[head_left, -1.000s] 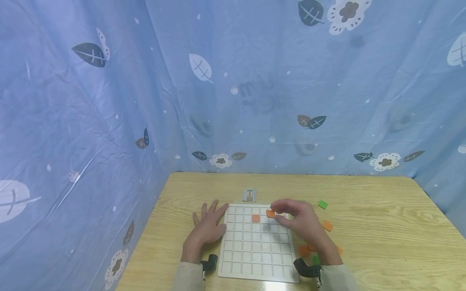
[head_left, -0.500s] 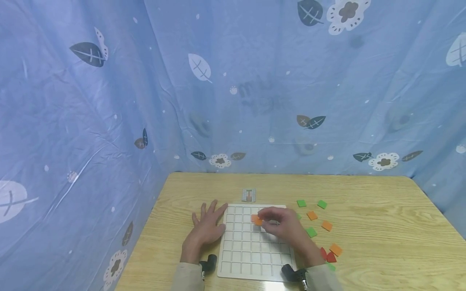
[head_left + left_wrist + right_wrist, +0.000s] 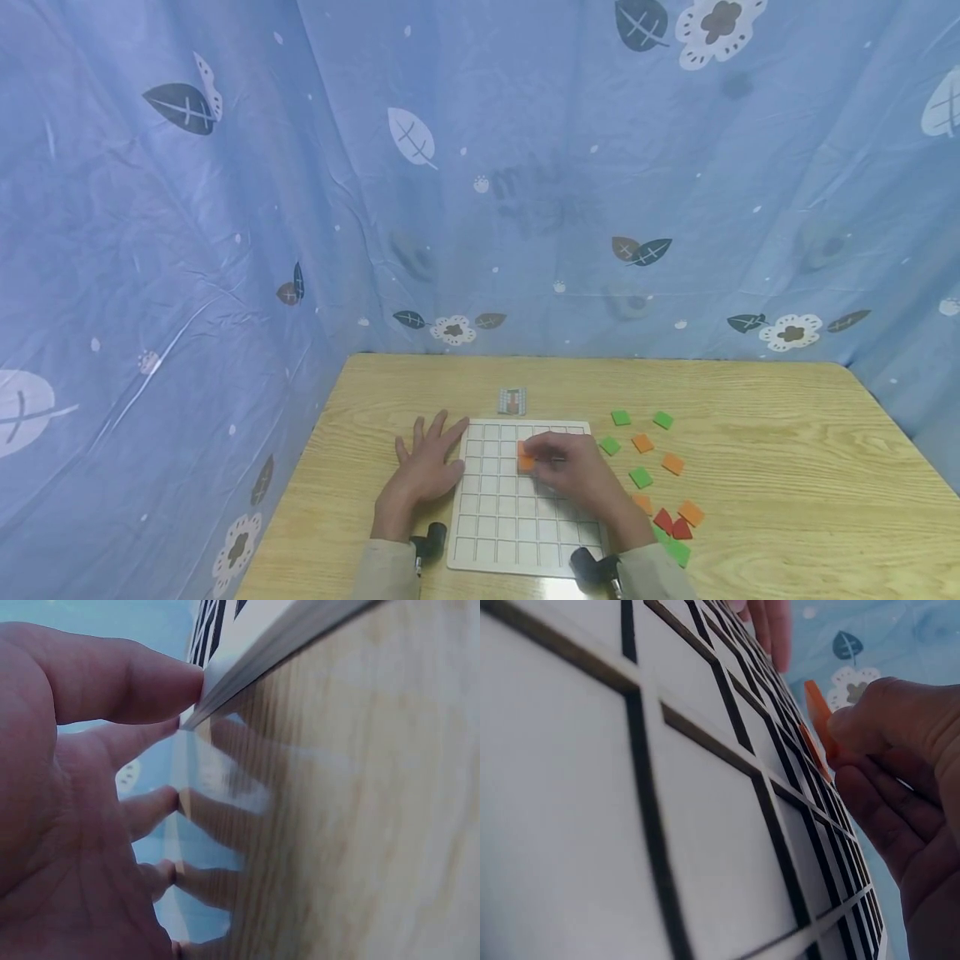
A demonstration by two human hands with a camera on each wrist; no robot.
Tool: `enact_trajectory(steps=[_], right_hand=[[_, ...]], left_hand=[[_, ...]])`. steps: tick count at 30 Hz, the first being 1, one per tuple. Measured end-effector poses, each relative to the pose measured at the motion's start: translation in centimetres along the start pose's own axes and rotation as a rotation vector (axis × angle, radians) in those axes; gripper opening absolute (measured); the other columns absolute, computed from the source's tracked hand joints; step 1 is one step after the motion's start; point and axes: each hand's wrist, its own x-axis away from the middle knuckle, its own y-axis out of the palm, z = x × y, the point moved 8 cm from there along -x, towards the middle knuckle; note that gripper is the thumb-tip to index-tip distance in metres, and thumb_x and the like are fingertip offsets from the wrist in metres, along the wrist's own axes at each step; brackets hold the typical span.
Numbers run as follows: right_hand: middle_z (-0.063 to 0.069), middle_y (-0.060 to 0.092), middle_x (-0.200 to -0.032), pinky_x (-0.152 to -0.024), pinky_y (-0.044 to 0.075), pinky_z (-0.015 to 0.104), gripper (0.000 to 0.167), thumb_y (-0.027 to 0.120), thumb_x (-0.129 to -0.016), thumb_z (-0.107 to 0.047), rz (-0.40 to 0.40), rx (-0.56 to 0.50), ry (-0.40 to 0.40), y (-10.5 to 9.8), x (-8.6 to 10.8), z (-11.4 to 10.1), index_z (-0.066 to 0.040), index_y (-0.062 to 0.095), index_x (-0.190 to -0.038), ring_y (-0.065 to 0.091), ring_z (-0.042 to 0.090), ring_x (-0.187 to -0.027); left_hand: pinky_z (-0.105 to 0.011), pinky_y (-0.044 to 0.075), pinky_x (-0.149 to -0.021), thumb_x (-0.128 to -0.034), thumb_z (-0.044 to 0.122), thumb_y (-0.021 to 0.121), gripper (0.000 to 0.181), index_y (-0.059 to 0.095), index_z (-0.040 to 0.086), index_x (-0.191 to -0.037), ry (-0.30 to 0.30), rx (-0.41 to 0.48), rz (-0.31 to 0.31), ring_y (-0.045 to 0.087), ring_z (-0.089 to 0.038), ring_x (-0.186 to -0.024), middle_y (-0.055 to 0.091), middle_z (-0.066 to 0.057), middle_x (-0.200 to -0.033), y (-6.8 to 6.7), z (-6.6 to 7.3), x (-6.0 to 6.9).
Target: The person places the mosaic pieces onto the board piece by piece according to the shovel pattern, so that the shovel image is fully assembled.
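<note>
Leftward across the board, the right hand [image 3: 570,472] had travelled since the frame a second earlier, and its tile, then to the right of another, now overlapped that one in my head view; the left hand [image 3: 425,477] had stayed put. Watching remotely, I saw the right thumb and fingers pinching a thin square orange tile [image 3: 819,716], tilted just above a white board with raised square gridlines [image 3: 483,528] and close beside a second orange tile [image 3: 814,756] lying on it; whether the two touched, I could not tell. My left side held nothing: its fingers were straight and spread, the thumb touching the board's near-left edge above the wood-grain table [image 3: 780,467]. I judged the held tile light and stiff, its smooth face perhaps a little slippery, hardly fragile, though I could not tell plastic from painted wood. A light pinch on opposite edges looked best to me, keeping the underside free and the fingertips off the ridges. To the right I had loose green square tiles [image 3: 641,477], more orange square tiles [image 3: 673,463] and small red pieces [image 3: 682,529]; beyond the board lay a small printed card [image 3: 512,402].
</note>
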Motion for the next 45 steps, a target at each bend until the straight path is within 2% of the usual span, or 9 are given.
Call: enact_trajectory(steps=[3, 12, 22, 28, 34, 37, 45], right_hand=[[0.0, 0.084, -0.115, -0.093, 0.067, 0.035, 0.031, 0.085, -0.085, 0.002, -0.004, 0.043, 0.011, 0.1, 0.0, -0.1, -0.012, 0.085, -0.113, 0.081, 0.019, -0.105], [0.003, 0.085, -0.115, -0.098, 0.066, 0.04, 0.034, 0.082, -0.083, 0.006, 0.008, 0.132, -0.048, 0.5, -0.1, -0.7, -0.008, 0.085, -0.113, 0.081, 0.022, -0.11], [0.0, 0.085, -0.113, -0.097, 0.066, 0.04, 0.033, 0.085, -0.083, 0.004, 0.024, 0.174, -0.059, 0.5, -0.1, -1.1, -0.011, 0.085, -0.113, 0.081, 0.021, -0.108], [-0.002, 0.085, -0.115, -0.097, 0.066, 0.04, 0.034, 0.086, -0.084, 0.001, 0.02, 0.172, -0.037, 0.0, 0.1, -1.1, -0.012, 0.085, -0.116, 0.081, 0.019, -0.11], [-0.005, 0.083, -0.12, -0.1, 0.065, 0.04, 0.032, 0.084, -0.09, -0.006, -0.018, 0.082, 0.053, -1.2, 0.8, -0.7, -0.013, 0.084, -0.121, 0.079, 0.019, -0.113], [-0.004, 0.083, -0.121, -0.099, 0.065, 0.04, 0.031, 0.084, -0.092, -0.009, -0.022, 0.039, 0.071, -2.3, 1.3, -0.7, -0.012, 0.083, -0.123, 0.08, 0.02, -0.111], [-0.009, 0.083, -0.114, -0.093, 0.065, 0.036, 0.031, 0.09, -0.089, -0.012, 0.1, 0.098, 0.022, -6.5, 3.5, -1.3, -0.017, 0.084, -0.119, 0.08, 0.013, -0.102]], left_hand=[[-0.087, -0.007, -0.123, -0.0942, 0.016, 0.059, 0.072, 0.051, 0.02, -0.165, 0.003, -0.003, 0.0, 0.004, -0.058, -0.167, 0.025, -0.021, -0.181, 0.0, 0.0, 0.0], [-0.088, -0.007, -0.123, -0.0934, 0.017, 0.059, 0.073, 0.05, 0.02, -0.166, 0.009, -0.01, 0.001, 0.005, -0.059, -0.166, 0.025, -0.021, -0.181, 0.0, -0.1, -0.2], [-0.088, -0.007, -0.123, -0.0934, 0.018, 0.058, 0.073, 0.05, 0.02, -0.166, 0.004, -0.022, -0.006, 0.004, -0.058, -0.167, 0.025, -0.021, -0.181, -0.1, 0.1, -0.2], [-0.087, -0.007, -0.124, -0.0936, 0.018, 0.059, 0.073, 0.05, 0.02, -0.166, 0.0, -0.013, -0.005, 0.004, -0.057, -0.167, 0.025, -0.021, -0.181, -0.1, 0.1, -0.1], [-0.088, -0.007, -0.123, -0.0908, 0.016, 0.058, 0.074, 0.051, 0.019, -0.165, 0.011, -0.009, 0.008, 0.004, -0.059, -0.167, 0.026, -0.022, -0.18, -0.1, 0.3, -0.2], [-0.089, -0.007, -0.122, -0.0889, 0.015, 0.057, 0.076, 0.052, 0.018, -0.165, 0.015, -0.006, 0.013, 0.004, -0.059, -0.166, 0.027, -0.023, -0.18, -0.1, 0.3, -0.3], [-0.089, -0.006, -0.122, -0.0905, 0.016, 0.058, 0.075, 0.051, 0.019, -0.165, 0.004, -0.011, 0.007, 0.004, -0.059, -0.167, 0.026, -0.022, -0.18, 0.2, -0.1, -0.1]])
